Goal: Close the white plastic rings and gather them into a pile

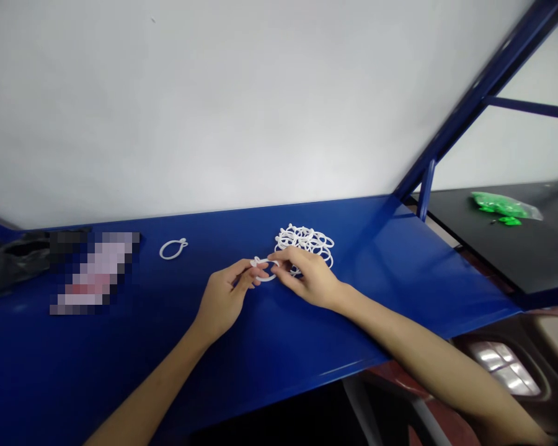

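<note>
Between my two hands is a white plastic ring [266, 279] with a small knob or loop on its rim. My left hand [224, 301] pinches the ring's left side, near the knob. The fingers of my right hand [310, 277] are closed on its right side. Just behind my right hand lies a pile of similar white rings [304, 237], partly hidden by that hand. Farther left, a single white ring [172, 249] with a knob rests flat on the blue table [167, 353].
A pixelated pinkish packet [97, 272] and a black plastic bag [13, 263] lie at the left. On a black table [506, 254] at the right is a clear bag of green pieces [504, 205]. Blue metal posts [428, 186] rise at the right end, and a brown chair [506, 365] stands below.
</note>
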`<action>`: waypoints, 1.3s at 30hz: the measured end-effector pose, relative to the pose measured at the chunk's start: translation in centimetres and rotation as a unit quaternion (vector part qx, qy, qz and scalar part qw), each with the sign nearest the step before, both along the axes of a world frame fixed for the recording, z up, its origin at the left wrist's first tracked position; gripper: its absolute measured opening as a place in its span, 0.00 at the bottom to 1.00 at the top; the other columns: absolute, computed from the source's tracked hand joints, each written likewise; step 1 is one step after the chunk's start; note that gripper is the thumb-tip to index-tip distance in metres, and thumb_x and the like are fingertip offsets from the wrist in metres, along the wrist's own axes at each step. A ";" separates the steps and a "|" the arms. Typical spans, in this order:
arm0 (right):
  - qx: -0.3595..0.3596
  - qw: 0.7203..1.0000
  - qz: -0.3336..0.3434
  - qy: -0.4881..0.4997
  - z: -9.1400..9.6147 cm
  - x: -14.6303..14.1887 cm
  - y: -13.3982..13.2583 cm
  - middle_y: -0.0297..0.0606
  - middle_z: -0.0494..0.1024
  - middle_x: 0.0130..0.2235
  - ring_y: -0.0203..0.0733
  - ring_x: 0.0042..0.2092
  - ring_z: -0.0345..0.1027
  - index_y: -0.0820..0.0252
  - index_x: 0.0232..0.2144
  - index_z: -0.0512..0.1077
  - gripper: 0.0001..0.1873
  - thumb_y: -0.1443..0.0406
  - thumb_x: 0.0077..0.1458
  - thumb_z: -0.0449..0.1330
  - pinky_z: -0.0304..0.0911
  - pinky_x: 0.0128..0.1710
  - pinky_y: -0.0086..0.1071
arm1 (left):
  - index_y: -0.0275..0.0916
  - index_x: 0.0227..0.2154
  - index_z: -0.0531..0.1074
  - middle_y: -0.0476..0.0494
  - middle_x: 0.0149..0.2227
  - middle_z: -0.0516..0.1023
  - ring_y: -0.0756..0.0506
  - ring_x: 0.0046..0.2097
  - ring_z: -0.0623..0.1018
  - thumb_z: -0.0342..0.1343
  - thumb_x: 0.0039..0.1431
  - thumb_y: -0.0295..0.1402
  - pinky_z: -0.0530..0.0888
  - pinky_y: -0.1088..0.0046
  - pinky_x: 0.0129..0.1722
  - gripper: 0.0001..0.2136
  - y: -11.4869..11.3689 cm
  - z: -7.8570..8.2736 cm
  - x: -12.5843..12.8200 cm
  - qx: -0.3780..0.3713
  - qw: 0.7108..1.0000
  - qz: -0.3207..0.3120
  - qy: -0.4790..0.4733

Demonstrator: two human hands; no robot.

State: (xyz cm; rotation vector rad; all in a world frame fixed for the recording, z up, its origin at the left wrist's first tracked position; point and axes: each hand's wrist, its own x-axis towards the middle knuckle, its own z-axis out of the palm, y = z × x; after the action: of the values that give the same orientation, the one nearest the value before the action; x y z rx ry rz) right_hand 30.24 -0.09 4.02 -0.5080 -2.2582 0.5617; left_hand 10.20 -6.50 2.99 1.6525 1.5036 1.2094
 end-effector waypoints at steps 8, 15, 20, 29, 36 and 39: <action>0.029 0.998 0.050 -0.018 0.3 0.0 -0.3 0.41 0.77 0.37 0.39 0.37 0.71 0.60 0.42 0.71 0.09 0.65 0.70 0.51 0.69 0.40 0.35 | 0.42 0.33 0.77 0.50 0.25 0.79 0.48 0.28 0.78 0.49 0.67 0.43 0.74 0.74 0.32 0.15 -0.2 -0.1 0.0 0.064 0.994 0.007 0.088; 0.069 0.993 0.065 -0.064 0.4 0.0 -0.8 0.41 0.75 0.34 0.40 0.36 0.69 0.62 0.41 0.71 0.12 0.66 0.70 0.49 0.68 0.38 0.34 | 0.41 0.30 0.76 0.47 0.30 0.80 0.49 0.31 0.78 0.49 0.67 0.34 0.74 0.75 0.36 0.13 -0.7 -0.1 -0.3 0.142 0.978 -0.010 0.154; 0.096 0.993 0.029 -0.057 1.0 0.4 0.3 0.43 0.77 0.38 0.40 0.39 0.70 0.62 0.45 0.72 0.12 0.66 0.70 0.49 0.69 0.40 0.34 | 0.41 0.39 0.77 0.46 0.38 0.83 0.48 0.38 0.80 0.49 0.68 0.36 0.75 0.73 0.42 0.12 0.0 0.2 -0.8 0.172 0.963 -0.044 0.201; -0.022 0.984 -0.055 -0.169 3.9 5.9 5.6 0.38 0.77 0.40 0.38 0.38 0.70 0.59 0.40 0.77 0.05 0.67 0.62 0.62 0.65 0.39 0.32 | 0.30 0.59 0.69 0.29 0.59 0.72 0.29 0.60 0.67 0.43 0.65 0.33 0.68 0.48 0.57 0.23 2.5 -1.4 -8.5 0.027 0.864 0.248 0.438; -0.121 0.966 -0.033 -0.226 4.0 6.8 6.3 0.34 0.77 0.35 0.34 0.34 0.70 0.60 0.30 0.78 0.05 0.73 0.54 0.65 0.63 0.35 0.28 | 0.33 0.58 0.69 0.28 0.58 0.72 0.28 0.56 0.70 0.41 0.64 0.33 0.71 0.46 0.50 0.23 2.5 -2.0 -10.3 -0.071 0.823 0.243 0.509; -0.125 0.962 -0.042 -0.240 3.9 6.8 6.4 0.34 0.77 0.34 0.34 0.34 0.70 0.60 0.30 0.78 0.06 0.74 0.53 0.66 0.62 0.35 0.28 | 0.36 0.54 0.71 0.29 0.51 0.75 0.28 0.51 0.72 0.41 0.65 0.36 0.72 0.49 0.45 0.21 2.4 -1.7 -9.8 -0.058 0.817 0.233 0.524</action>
State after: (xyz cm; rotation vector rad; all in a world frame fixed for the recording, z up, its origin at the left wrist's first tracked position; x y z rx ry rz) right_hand 37.07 6.30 7.94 -0.9488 -2.6156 0.7493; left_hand 0.37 -4.15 1.27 2.0417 2.6923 0.2814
